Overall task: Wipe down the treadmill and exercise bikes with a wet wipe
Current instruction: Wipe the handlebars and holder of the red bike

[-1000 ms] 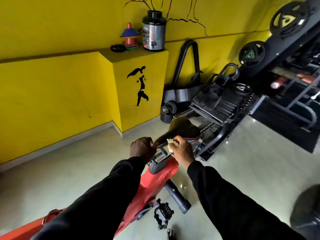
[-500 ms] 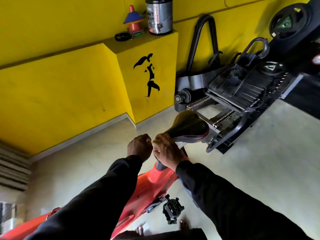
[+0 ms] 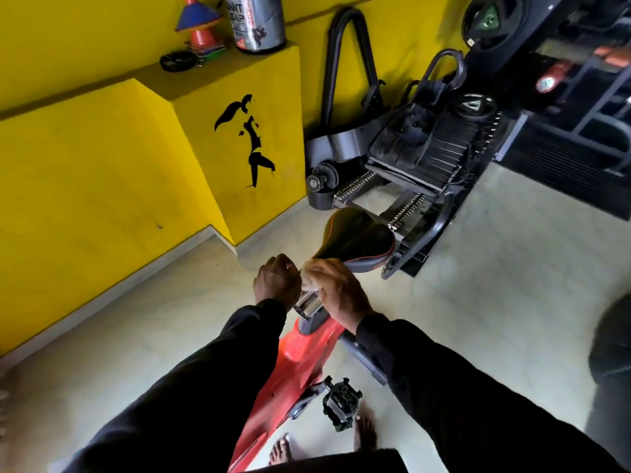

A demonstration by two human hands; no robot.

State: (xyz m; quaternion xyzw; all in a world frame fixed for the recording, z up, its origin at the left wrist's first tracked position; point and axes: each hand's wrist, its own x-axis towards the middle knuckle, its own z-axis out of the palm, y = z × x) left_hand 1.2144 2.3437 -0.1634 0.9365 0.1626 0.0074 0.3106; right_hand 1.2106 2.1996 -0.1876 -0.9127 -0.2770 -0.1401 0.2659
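Note:
A red exercise bike [image 3: 300, 363] runs from the bottom left up to its black saddle [image 3: 358, 238] with red piping. Below the saddle's nose sits the grey seat-post clamp [image 3: 307, 305]. My left hand [image 3: 275, 279] is curled at the left side of the saddle's nose, gripping the bike there. My right hand [image 3: 338, 288] is just right of it, fingers curled over a pale wet wipe [image 3: 312, 273] pressed against the nose of the saddle. Most of the wipe is hidden and blurred under my fingers. A black pedal [image 3: 341, 402] hangs below.
A yellow wall and ledge [image 3: 218, 73] carry a tub [image 3: 257, 22] and cones [image 3: 199, 25]. A folded black machine [image 3: 420, 148] lies just behind the saddle. Weight plates [image 3: 491, 20] and a rack stand at top right. My bare feet [image 3: 363, 430] are by the pedal.
My right hand with the wipe has slid from the right of the seat clamp up to the saddle's nose, close against my left hand. The view has tilted down and nearer the bike.

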